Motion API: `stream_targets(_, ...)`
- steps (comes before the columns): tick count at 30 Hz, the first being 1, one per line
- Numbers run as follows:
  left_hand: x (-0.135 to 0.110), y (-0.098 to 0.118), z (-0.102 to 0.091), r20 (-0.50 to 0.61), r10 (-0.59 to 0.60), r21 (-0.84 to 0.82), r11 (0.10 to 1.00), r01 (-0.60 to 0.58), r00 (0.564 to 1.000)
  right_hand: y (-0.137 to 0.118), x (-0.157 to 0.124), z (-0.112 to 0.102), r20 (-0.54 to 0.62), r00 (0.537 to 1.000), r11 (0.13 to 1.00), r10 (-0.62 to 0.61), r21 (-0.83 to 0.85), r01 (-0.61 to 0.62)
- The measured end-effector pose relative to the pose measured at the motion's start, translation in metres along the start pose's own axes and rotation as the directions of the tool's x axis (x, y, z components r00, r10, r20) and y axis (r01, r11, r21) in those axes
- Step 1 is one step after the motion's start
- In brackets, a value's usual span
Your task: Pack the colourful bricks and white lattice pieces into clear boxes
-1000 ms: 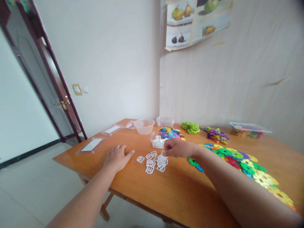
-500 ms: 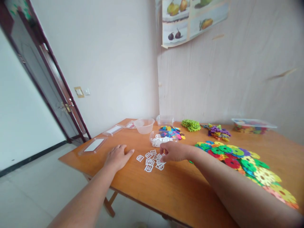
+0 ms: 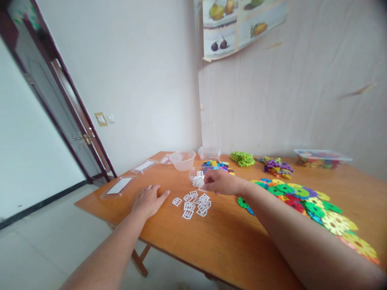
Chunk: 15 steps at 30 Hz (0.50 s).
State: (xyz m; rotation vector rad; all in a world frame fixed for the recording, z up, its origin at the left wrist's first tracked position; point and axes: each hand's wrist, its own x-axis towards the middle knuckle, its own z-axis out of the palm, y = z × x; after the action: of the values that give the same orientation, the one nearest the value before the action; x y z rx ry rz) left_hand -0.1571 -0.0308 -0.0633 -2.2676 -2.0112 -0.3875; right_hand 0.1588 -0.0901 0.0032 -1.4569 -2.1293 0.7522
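Note:
My left hand [image 3: 148,200] rests flat on the wooden table [image 3: 169,229], fingers outstretched and nothing in them. To its right lies a loose pile of white plastic window pieces [image 3: 189,206], some overlapping. Above the pile's far side, my right hand [image 3: 221,182] is pinched on one white window piece [image 3: 202,190], seen nearly edge-on. Just behind the fingers stands a clear plastic box [image 3: 191,173] with more white window pieces in it. My right hand hides the box's right part.
A translucent bowl [image 3: 183,161] and clear lids [image 3: 119,186] stand at the back left. Colourful flower-shaped discs [image 3: 302,201] spread under and beyond my right forearm. Green pieces [image 3: 242,158], purple pieces [image 3: 276,166] and a filled box [image 3: 323,159] sit near the wall.
My right hand has lifted from the pile and moved slightly up and away toward the clear box, a white window piece in its fingers. My left hand has stayed put.

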Motion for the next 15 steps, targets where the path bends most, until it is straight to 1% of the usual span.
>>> stream_targets(1,0.0,0.0,0.001,-0.002,0.002,0.001,1.0,-0.002,1.0,0.001,0.002,-0.004,-0.086,0.996,1.0,0.018,0.025,-0.016)
stream_targets(3,0.001,-0.001,0.001,-0.003,0.0,0.0,1.0,0.0,1.0,0.003,0.005,-0.009,-0.249,0.967,0.998,0.056,-0.017,-0.062)
stream_targets(4,0.001,-0.001,0.001,-0.002,-0.002,-0.002,1.0,0.002,1.0,0.003,0.006,-0.01,-0.304,0.951,0.994,0.064,-0.066,-0.088)
stream_targets(5,0.001,-0.001,0.001,0.0,-0.004,-0.004,1.0,0.004,1.0,0.003,0.006,-0.011,-0.333,0.941,0.988,0.06,-0.114,-0.103)
stream_targets(6,0.001,-0.001,0.001,0.002,-0.005,-0.007,1.0,0.005,1.0,0.003,0.006,-0.01,-0.332,0.942,0.983,0.045,-0.154,-0.101)
stream_targets(7,0.0,0.0,0.0,0.004,-0.006,-0.008,1.0,0.006,1.0,0.003,0.006,-0.008,-0.303,0.953,0.98,0.026,-0.183,-0.085)
stream_targets(10,0.0,0.001,-0.001,0.001,-0.003,-0.004,1.0,0.003,1.0,0.001,0.003,0.003,-0.154,0.988,0.969,-0.01,-0.244,-0.028)
stream_targets(12,-0.001,0.001,-0.002,-0.004,-0.001,-0.001,1.0,0.001,1.0,0.0,0.001,0.012,-0.075,0.997,0.956,0.0,-0.292,-0.022)
stream_targets(15,0.0,0.001,-0.002,-0.009,0.003,-0.003,1.0,-0.003,1.0,0.0,0.0,0.023,-0.027,0.999,0.925,0.047,-0.376,-0.053)
